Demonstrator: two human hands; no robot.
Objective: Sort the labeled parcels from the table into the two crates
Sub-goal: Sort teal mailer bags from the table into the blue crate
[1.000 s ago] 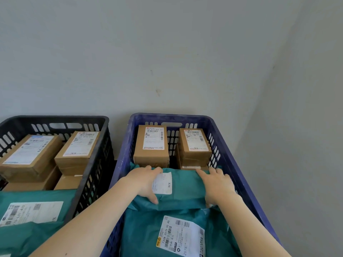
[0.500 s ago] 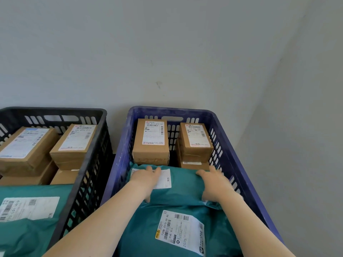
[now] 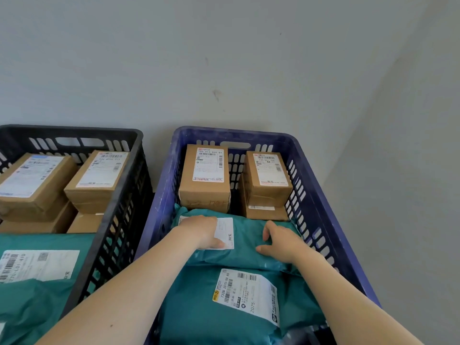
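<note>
A blue crate [image 3: 234, 133] stands on the right, with two stacks of brown labeled boxes [image 3: 204, 192] [image 3: 268, 192] at its far end. In front of them a teal mailer parcel [image 3: 246, 235] lies on top of a larger teal mailer [image 3: 194, 307]. My left hand [image 3: 204, 230] rests palm down on the upper mailer's white label. On the same mailer's right part lies my right hand [image 3: 281, 241], fingers spread and loosely bent, gripping nothing. To the left is a black crate [image 3: 74, 130] with labeled boxes [image 3: 99, 175] and a teal mailer [image 3: 37, 295].
Both crates stand against a grey wall, and a second wall closes in on the right of the blue crate. A narrow dark gap separates the two crates. The table is not in view.
My right hand has drawn back from the mailer's far edge toward me and its fingers have lifted a little. My left hand stays on the label.
</note>
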